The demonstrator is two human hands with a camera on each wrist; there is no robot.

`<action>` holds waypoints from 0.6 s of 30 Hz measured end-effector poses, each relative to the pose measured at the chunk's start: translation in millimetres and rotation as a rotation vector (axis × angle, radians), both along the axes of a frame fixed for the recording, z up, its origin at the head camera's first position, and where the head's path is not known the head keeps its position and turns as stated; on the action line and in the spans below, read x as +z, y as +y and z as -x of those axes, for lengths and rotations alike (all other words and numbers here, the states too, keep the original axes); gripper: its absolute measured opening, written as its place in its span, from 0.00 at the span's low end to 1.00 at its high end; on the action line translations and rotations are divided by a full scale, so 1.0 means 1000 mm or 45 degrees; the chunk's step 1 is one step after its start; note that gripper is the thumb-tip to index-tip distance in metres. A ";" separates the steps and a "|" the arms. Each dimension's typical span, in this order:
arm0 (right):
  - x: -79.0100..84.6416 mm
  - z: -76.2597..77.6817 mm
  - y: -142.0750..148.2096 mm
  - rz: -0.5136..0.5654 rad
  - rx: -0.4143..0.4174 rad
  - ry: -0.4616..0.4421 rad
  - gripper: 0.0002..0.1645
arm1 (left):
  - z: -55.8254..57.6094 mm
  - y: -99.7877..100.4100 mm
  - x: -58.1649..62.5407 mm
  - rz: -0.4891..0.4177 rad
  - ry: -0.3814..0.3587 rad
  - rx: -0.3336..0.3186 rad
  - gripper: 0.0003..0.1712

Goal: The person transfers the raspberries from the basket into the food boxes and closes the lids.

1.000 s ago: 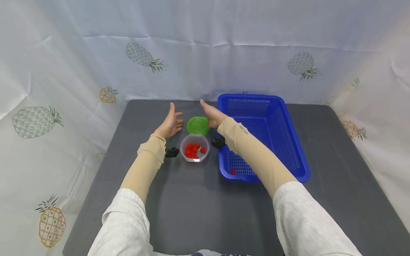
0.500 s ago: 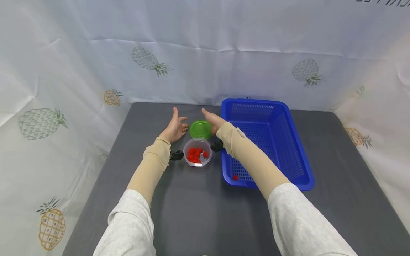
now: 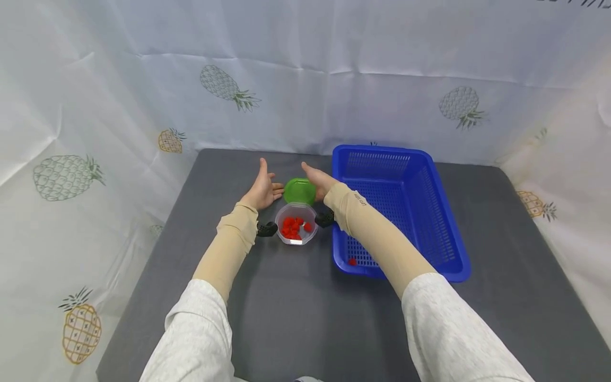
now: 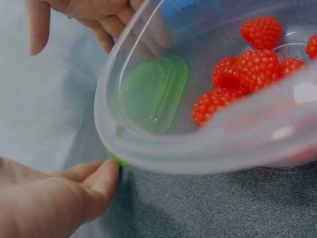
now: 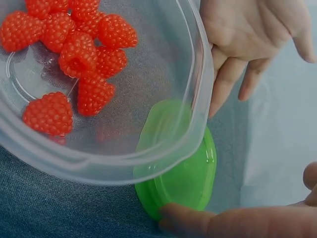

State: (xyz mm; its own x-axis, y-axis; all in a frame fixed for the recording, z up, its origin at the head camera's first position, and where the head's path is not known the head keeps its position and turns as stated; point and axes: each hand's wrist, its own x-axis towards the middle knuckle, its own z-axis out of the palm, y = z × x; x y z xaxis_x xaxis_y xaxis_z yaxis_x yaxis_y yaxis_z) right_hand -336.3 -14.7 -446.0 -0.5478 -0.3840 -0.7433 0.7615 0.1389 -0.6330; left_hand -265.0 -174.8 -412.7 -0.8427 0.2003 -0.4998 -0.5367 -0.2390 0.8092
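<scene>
Beyond a clear plastic container (image 3: 285,214) lies a green lid (image 3: 299,191), flat on the table. Several red raspberries (image 3: 292,227) sit in the container. My left hand (image 3: 260,192) has its thumb up and fingers straight, the fingertips right at the lid's left edge. On the opposite side, my right hand (image 3: 322,181) brings its extended fingers to the lid's right edge, also thumb up; its fingers are mostly hidden in the head view. The right wrist view shows a right fingertip (image 5: 173,213) overlapping the lid's rim. Neither hand's fingers curl round anything.
A blue perforated basket (image 3: 465,265) stands just right of the right hand, partly behind the right forearm. One raspberry (image 3: 352,261) lies in its near left corner. Black wrist cameras (image 3: 266,229) hang close on both sides of the container. A white curtain (image 3: 305,106) borders the table's back.
My left hand has moved slightly right, closing the small gap to the lid. The right hand stays by the lid's right edge. The head view has shifted a little.
</scene>
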 end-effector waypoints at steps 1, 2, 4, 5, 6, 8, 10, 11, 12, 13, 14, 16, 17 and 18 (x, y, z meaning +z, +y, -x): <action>-0.002 0.001 0.000 0.018 -0.012 -0.001 0.49 | -0.001 0.000 0.000 -0.004 -0.002 0.017 0.47; -0.004 0.002 0.001 0.045 -0.009 -0.004 0.50 | -0.002 -0.001 0.000 -0.007 -0.003 0.036 0.47; 0.000 0.000 0.000 0.053 -0.026 0.012 0.49 | -0.003 -0.002 0.001 -0.017 -0.006 0.070 0.47; 0.006 -0.004 0.000 0.039 -0.043 0.031 0.48 | -0.004 -0.002 0.001 -0.014 -0.007 0.079 0.47; 0.013 -0.009 0.000 0.020 -0.058 0.053 0.47 | -0.005 -0.003 0.001 -0.015 -0.011 0.088 0.47; 0.029 -0.019 -0.001 -0.022 -0.104 0.102 0.45 | -0.006 -0.004 0.001 -0.019 -0.021 0.102 0.48; 0.043 -0.028 -0.001 -0.024 -0.146 0.146 0.43 | -0.006 -0.005 0.001 -0.036 -0.031 0.107 0.49; 0.050 -0.033 -0.001 -0.024 -0.164 0.170 0.43 | -0.006 -0.005 0.001 -0.052 -0.033 0.105 0.49; 0.055 -0.035 0.000 -0.029 -0.165 0.195 0.42 | -0.007 -0.005 0.002 -0.071 -0.033 0.100 0.50; 0.059 -0.038 0.000 -0.036 -0.171 0.218 0.41 | -0.007 -0.005 0.002 -0.089 -0.031 0.093 0.51; 0.063 -0.040 -0.001 -0.043 -0.174 0.240 0.39 | -0.007 -0.005 0.003 -0.109 -0.024 0.085 0.51; 0.068 -0.042 -0.001 -0.060 -0.175 0.283 0.38 | -0.007 -0.005 0.005 -0.135 -0.005 0.075 0.52; 0.069 -0.043 -0.001 -0.077 -0.170 0.300 0.38 | -0.007 -0.005 0.006 -0.143 0.006 0.074 0.53; 0.071 -0.043 -0.001 -0.100 -0.163 0.317 0.37 | -0.007 -0.005 0.007 -0.146 0.017 0.074 0.54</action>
